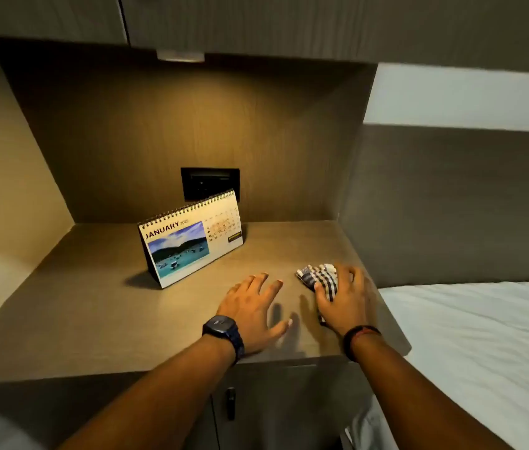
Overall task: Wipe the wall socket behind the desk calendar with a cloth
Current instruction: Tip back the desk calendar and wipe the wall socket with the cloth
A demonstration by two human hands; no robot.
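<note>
Facing me from the back panel, well beyond both my hands, the wall socket (210, 183) sits dark and low, its bottom edge hidden behind the desk calendar (191, 243); the calendar stands upright on the shelf top (94, 303), ahead of my left hand and slightly to its left, turned at an angle. To do this step well, I judge I should first gather the cloth (320, 277) into a firm pad, then either slide the calendar aside or reach over its spiral edge, so the wipe covers the whole plate and not only the upper strip; a light, dry pass seems wisest on a socket. My right hand (342, 297) lies palm down over the checked cloth, fingers curled onto it and pressing it to the shelf, part of the fabric poking out past my fingertips; whether I have truly gripped it I cannot tell. My left hand (251, 308) hovers or rests flat just beside the right, fingers spread, holding nothing; both forearms stretch forward from me, wrists low near the shelf's front edge.
</note>
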